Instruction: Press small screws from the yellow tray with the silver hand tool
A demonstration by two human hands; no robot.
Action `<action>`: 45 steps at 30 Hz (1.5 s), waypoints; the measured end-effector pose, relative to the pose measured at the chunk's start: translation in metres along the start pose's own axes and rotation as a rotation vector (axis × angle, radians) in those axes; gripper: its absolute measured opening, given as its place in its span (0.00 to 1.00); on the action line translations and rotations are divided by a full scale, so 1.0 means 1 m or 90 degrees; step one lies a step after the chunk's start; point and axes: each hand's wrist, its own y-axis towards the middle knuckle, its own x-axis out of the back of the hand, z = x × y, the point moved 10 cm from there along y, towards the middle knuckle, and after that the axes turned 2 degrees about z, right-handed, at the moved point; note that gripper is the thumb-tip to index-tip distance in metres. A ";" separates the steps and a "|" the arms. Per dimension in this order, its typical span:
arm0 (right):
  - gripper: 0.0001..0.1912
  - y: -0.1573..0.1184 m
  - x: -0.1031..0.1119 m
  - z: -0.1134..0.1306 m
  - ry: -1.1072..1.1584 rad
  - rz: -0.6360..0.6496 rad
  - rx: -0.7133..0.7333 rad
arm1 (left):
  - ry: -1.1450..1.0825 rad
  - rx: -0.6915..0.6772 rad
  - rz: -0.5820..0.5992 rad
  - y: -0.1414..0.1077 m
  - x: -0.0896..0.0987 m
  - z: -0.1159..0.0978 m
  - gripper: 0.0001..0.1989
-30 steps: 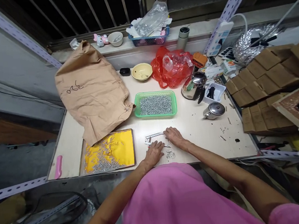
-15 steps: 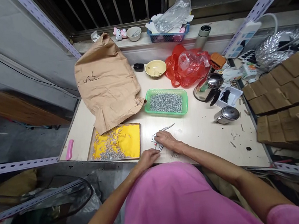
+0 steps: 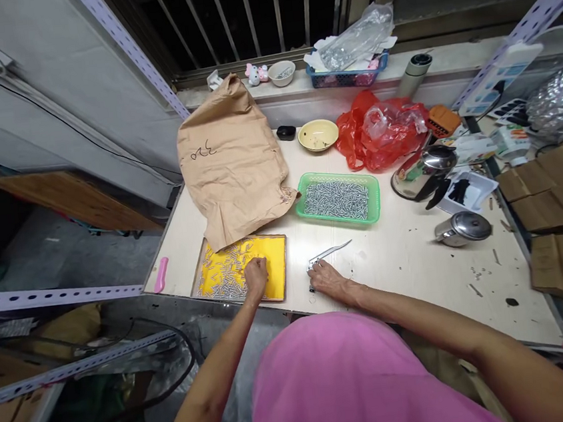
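Left hand at yellow-bottomed tray, right hand on metal tool
Left hand: fingers curled over the yellow-bottomed rectangular tray of small silver metal pins; grip content not discernible. Right hand: fingers bent over the silver long-handled metal tool on the pale tabletop.

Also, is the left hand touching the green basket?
Apart. The head view shows table between the green basket and the left hand, which is over the yellow tray.
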 end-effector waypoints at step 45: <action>0.10 -0.094 -0.042 -0.081 0.285 0.053 -0.411 | -0.043 0.089 0.367 -0.083 -0.135 -0.038 0.08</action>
